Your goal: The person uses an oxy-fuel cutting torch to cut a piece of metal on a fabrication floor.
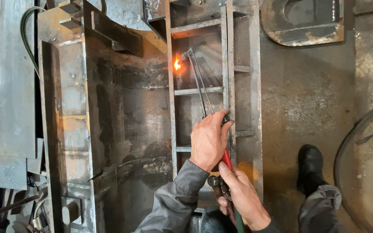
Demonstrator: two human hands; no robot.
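The left hand [209, 140] is wrapped shut around the front of a cutting torch [203, 90], where the thin metal tubes begin. The right hand [241, 196] grips the torch lower down, fingers closed on its red handle [226, 159] near the small valves. The torch reaches up and away from the hands. Its bent tip sits just beside the left rail of a rusty steel ladder frame [242, 69], and a small orange flame [177, 64] glows there. Left of the frame stands a big, dark steel box [109, 129]. Right of the frame, a black boot [309, 166] rests on the dirty floor
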